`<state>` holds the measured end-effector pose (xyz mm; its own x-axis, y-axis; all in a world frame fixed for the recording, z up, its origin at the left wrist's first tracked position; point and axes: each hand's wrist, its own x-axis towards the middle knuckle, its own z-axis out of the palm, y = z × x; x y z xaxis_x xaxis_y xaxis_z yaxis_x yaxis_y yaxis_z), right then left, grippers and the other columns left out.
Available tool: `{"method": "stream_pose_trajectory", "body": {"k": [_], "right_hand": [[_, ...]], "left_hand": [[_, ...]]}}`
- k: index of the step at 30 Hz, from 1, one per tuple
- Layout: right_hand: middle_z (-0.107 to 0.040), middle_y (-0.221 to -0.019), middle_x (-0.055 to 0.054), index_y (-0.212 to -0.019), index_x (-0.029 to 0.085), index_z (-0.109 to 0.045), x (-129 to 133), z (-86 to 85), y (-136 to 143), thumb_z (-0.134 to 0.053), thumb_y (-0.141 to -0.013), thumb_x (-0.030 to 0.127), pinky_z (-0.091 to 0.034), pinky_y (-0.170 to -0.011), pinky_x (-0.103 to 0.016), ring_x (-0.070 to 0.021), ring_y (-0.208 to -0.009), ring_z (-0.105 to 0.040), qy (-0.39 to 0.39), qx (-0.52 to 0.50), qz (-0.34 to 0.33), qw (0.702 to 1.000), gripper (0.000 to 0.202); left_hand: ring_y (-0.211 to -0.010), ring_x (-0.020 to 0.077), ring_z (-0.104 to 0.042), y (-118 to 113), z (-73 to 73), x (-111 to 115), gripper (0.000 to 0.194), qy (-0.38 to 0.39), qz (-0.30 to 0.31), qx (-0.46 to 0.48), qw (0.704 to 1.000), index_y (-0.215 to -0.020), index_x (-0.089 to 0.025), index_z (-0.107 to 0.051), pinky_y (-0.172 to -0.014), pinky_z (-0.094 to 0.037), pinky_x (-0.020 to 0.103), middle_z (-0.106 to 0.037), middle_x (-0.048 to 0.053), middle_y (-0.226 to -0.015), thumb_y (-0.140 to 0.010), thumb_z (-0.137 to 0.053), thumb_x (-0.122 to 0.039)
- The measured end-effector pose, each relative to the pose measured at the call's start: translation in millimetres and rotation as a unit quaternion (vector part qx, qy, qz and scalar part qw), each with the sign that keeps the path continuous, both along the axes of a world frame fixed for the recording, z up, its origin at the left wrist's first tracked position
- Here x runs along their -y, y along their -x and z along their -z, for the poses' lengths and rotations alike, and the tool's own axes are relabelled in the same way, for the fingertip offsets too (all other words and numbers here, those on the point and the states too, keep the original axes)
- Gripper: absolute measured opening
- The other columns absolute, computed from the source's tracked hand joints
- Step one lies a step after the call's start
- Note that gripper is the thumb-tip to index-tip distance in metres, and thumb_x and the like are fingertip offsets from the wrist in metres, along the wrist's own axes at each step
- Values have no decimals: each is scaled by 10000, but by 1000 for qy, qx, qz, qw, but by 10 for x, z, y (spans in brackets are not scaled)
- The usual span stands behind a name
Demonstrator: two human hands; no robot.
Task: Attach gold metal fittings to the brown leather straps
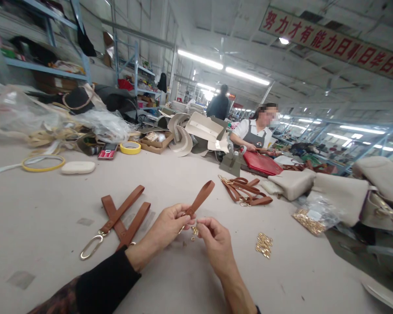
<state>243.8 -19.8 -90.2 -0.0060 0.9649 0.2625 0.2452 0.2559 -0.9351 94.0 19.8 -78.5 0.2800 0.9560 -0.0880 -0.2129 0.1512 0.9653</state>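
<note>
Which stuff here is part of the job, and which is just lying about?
Likely the job:
brown strap in the left hand
crossed straps to the left
strap bunch to the right
gold pile right of the right hand

Apparently lying about:
thick yellow tape roll
white case

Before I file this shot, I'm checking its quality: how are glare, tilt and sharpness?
In the head view, ceiling tube lights glare white; the red-lettered banner slants, perhaps from head tilt; also in the head view, the brown strap in the left hand reads clearly, while gold hardware below it looks soft.
</note>
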Motion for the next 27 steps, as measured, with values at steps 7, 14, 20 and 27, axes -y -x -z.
{"method": "stream_pose_trajectory", "body": {"k": [7, 14, 20, 27], "right_hand": [[-706, -738, -17, -816, 169, -680, -18, 46, 45, -636, -800, 309, -512, -638, -265, -149, -659, -629, 18, -81, 13, 996, 148], [-723, -851, -30, -904, 181, -689, -5, 37, -19, -530, -861, 259, -506, -719, -264, -164, -787, -653, -14, 38, 27, 999, 182], [-710, -793, -15, -858, 185, -688, 45, 40, -70, -538, -831, 214, -474, -667, -251, -147, -697, -623, -26, 168, -4, 985, 156], [-723, -938, -47, -959, 206, -697, 43, 117, -68, -528, -849, 165, -472, -794, -277, -178, -867, -654, -47, 279, -14, 959, 205]], "left_hand": [[-691, 128, -632, -84, 100, 83, 277, -4, 62, 33, 998, -947, -144, -679, -673, -477, 221, -707, 27, -781, -690, -690, -250], [-676, 117, -650, -82, 63, 62, 242, 68, 14, 48, 996, -911, -143, -660, -676, -503, 216, -687, 11, -752, -674, -698, -181], [-795, 149, -678, 42, -8, -17, 213, 25, -53, 15, 998, -980, -149, -644, -718, -511, 249, -713, 75, -964, -768, -623, -164], [-752, 130, -660, 108, -60, -48, 181, -3, -85, 9, 996, -970, -141, -636, -671, -494, 231, -708, 83, -991, -796, -601, -174]]}}
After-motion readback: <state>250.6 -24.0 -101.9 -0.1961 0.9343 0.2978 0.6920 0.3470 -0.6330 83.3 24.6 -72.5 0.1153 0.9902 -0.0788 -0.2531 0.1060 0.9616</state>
